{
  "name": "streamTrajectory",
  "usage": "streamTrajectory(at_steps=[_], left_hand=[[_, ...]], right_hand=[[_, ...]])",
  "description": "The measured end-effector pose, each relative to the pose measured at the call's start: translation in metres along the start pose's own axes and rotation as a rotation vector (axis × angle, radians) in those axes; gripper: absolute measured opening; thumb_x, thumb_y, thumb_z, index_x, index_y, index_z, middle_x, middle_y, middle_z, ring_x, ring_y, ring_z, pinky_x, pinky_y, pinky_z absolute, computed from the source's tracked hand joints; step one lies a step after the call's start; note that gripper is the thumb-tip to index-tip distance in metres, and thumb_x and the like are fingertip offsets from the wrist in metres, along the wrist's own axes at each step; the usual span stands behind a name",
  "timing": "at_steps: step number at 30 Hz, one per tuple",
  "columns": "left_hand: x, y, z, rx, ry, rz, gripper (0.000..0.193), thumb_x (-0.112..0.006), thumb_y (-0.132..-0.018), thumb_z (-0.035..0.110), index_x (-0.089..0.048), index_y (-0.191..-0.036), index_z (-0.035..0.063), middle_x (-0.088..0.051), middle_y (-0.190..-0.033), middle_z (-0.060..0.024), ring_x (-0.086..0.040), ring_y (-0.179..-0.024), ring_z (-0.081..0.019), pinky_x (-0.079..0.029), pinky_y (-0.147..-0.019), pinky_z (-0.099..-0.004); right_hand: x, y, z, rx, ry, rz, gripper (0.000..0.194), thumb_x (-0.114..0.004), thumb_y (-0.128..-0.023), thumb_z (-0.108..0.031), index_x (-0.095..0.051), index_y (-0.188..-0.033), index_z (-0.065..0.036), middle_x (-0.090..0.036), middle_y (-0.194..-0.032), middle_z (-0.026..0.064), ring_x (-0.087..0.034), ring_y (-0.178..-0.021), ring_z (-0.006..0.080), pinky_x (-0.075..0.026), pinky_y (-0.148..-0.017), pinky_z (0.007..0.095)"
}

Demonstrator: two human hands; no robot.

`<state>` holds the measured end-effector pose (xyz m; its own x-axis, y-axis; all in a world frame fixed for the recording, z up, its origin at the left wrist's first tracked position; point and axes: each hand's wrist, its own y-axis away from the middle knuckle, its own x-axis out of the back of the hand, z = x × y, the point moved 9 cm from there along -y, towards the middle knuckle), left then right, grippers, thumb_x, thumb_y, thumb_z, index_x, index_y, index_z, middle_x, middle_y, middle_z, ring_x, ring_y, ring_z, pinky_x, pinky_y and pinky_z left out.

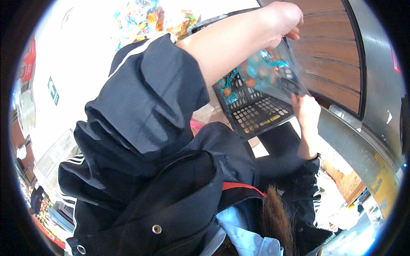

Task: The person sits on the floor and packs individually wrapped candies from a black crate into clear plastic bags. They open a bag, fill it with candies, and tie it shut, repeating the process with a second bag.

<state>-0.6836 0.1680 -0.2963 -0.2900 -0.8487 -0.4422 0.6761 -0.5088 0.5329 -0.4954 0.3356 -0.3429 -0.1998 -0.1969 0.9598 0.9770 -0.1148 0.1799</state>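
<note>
A clear plastic bag (286,68) hangs stretched over a black plastic crate (235,116) with slotted walls and floor. My right hand (306,107) pinches the bag's lower right edge. Higher up, my left hand (286,20) bends down at the bag's upper end, its grip partly hidden behind the wrist. Teal and orange-brown packets (256,72) show blurred through the film. More teal packets (229,91) lie along the crate's left inner side. My left forearm crosses over the crate and covers part of it.
Brightly coloured packets (153,20) lie on the white surface beyond my left sleeve. A brown wood-slat panel (330,54) borders the crate on the right, beside a metal surface (381,64). A white plastic basket (56,153) stands at far left. My legs are below the crate.
</note>
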Motion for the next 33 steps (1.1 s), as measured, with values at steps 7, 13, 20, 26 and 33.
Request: streamTrajectory(at_steps=[7, 13, 20, 26, 33], left_hand=[[-0.033, -0.039, -0.115, 0.214, -0.382, -0.133, 0.025, -0.054, -0.091, 0.020, -0.068, -0.103, 0.0019, -0.069, -0.091, -0.0112, -0.059, -0.078, -0.0144, -0.047, -0.076, -0.0281], [-0.020, -0.055, -0.146, 0.321, -0.295, -0.095, 0.022, -0.058, -0.088, 0.018, -0.068, -0.098, 0.0027, -0.067, -0.087, -0.0120, -0.053, -0.067, -0.0126, -0.043, -0.069, -0.0246], [-0.022, -0.047, -0.144, 0.320, -0.240, -0.077, 0.024, -0.058, -0.089, 0.022, -0.065, -0.104, 0.0038, -0.065, -0.087, -0.0126, -0.059, -0.085, -0.0188, -0.035, -0.096, -0.0353], [-0.020, -0.031, -0.152, 0.337, -0.270, -0.050, 0.023, -0.059, -0.087, 0.022, -0.068, -0.101, 0.0064, -0.065, -0.094, -0.0074, -0.057, -0.087, -0.0172, -0.043, -0.085, -0.0339], [-0.048, 0.034, -0.218, 0.288, -0.450, -0.094, 0.013, -0.056, -0.084, 0.017, -0.064, -0.091, 0.0081, -0.065, -0.095, -0.0179, -0.063, -0.096, -0.0366, -0.048, -0.085, -0.0446]], right_hand=[[-0.048, 0.021, 0.003, -0.082, -0.032, -0.195, 0.029, -0.078, -0.071, -0.033, -0.067, -0.084, -0.009, -0.065, -0.079, 0.0122, -0.066, -0.077, 0.0317, -0.052, -0.068, 0.0426], [-0.078, 0.031, -0.100, 0.195, -0.702, -0.171, 0.016, -0.062, -0.086, -0.017, -0.066, -0.087, -0.002, -0.064, -0.095, 0.0194, -0.064, -0.087, 0.0371, -0.052, -0.078, 0.0460], [-0.283, 0.008, -0.188, -0.183, -0.851, -0.540, 0.049, -0.065, -0.082, -0.029, -0.057, -0.118, 0.003, -0.063, -0.111, 0.0291, -0.061, -0.104, 0.0439, -0.048, -0.092, 0.0474], [-0.335, 0.008, -0.199, -0.282, -0.665, -0.329, 0.065, -0.077, -0.072, -0.035, -0.054, -0.122, -0.001, -0.056, -0.121, 0.0242, -0.045, -0.125, 0.0391, -0.039, -0.105, 0.0466], [-0.371, -0.001, -0.176, -0.303, -0.508, -0.573, 0.068, -0.078, -0.073, -0.035, -0.051, -0.127, -0.004, -0.054, -0.127, 0.0245, -0.050, -0.123, 0.0343, -0.041, -0.100, 0.0443]])
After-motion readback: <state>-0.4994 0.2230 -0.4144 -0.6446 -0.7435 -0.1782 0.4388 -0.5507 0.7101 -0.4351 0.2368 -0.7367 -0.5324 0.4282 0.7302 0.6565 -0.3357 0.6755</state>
